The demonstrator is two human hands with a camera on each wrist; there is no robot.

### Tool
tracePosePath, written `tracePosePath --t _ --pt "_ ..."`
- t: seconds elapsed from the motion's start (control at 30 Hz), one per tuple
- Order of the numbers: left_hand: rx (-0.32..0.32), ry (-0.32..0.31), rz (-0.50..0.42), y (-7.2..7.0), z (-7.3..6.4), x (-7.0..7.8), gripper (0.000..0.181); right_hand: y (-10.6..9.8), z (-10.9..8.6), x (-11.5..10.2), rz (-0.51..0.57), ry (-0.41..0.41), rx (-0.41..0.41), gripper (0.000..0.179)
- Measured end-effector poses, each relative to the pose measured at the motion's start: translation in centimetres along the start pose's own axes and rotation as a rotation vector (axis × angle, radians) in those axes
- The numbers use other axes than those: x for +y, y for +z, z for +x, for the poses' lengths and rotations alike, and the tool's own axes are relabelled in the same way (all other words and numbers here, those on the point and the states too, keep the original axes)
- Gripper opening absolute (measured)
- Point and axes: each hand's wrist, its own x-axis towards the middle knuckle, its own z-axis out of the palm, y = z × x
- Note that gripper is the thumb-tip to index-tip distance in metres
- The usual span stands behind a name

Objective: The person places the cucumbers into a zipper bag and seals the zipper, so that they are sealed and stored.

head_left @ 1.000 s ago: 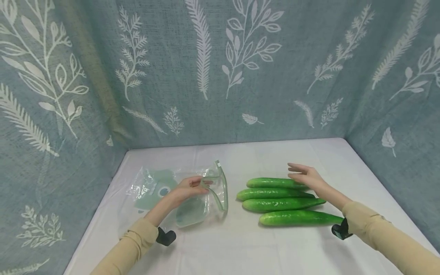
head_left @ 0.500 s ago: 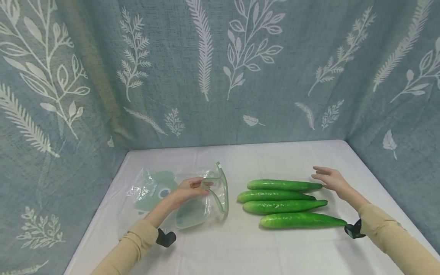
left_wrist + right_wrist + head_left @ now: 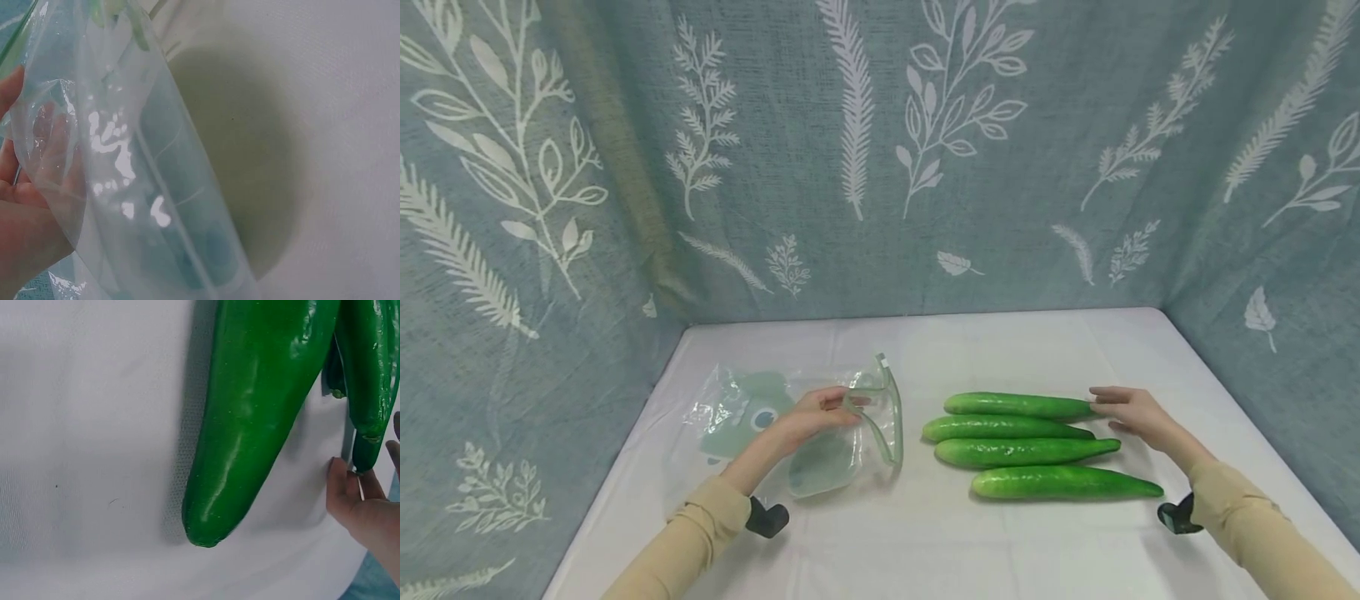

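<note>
My left hand (image 3: 816, 417) holds a clear zip bag (image 3: 820, 471) with a green cartoon print near its mouth. The bag's green-edged opening gapes toward the right. In the left wrist view, part of my left hand (image 3: 31, 212) shows through the shiny plastic (image 3: 125, 156). At the right, my right hand (image 3: 1131, 412) is at the narrow end of the farthest cucumber (image 3: 1018, 405). In the right wrist view, the fingers of my right hand (image 3: 362, 506) spread around that cucumber's tip (image 3: 364, 456), with a gap on one side.
Several more cucumbers lie side by side nearer the front, among them the nearest cucumber (image 3: 1063, 482), a little apart from the others. The white table (image 3: 917, 550) is bordered behind and at the sides by a leaf-patterned blue-green curtain (image 3: 880, 250).
My right hand has moved from above the cucumbers out to the right, then down to the far cucumber's end. The left hand and the bag stay in place.
</note>
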Motion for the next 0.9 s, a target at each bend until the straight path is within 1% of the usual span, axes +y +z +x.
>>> tracePosePath --t 0.13,0.27,0.4,0.5,0.63,0.8,0.9 --pt "-0.001 -0.003 -0.013 0.06 -0.13 -0.05 0.057 0.14 -0.11 0.54 -0.060 -0.061 0.008 0.054" --pt "0.000 -0.002 -0.011 0.03 -0.09 -0.17 0.057 0.34 -0.29 0.72 -0.073 -0.077 0.033 0.049" --pt "0.000 0.000 -0.010 0.01 0.06 -0.25 0.056 0.60 -0.35 0.63 -0.064 -0.076 0.052 0.047" --pt "-0.014 0.014 -0.010 -0.01 0.15 -0.25 0.055 0.77 -0.24 0.58 -0.074 -0.071 0.066 0.046" --pt "-0.022 0.027 0.002 -0.04 0.29 -0.11 0.058 0.85 -0.12 0.55 -0.081 -0.060 0.086 0.045" --pt "-0.012 0.008 -0.005 0.01 0.29 -0.02 0.060 0.98 -0.11 0.66 -0.086 -0.051 0.097 0.045" --pt "-0.019 0.007 0.000 0.08 0.25 -0.13 0.058 1.04 -0.14 0.77 -0.085 -0.063 0.100 0.044"
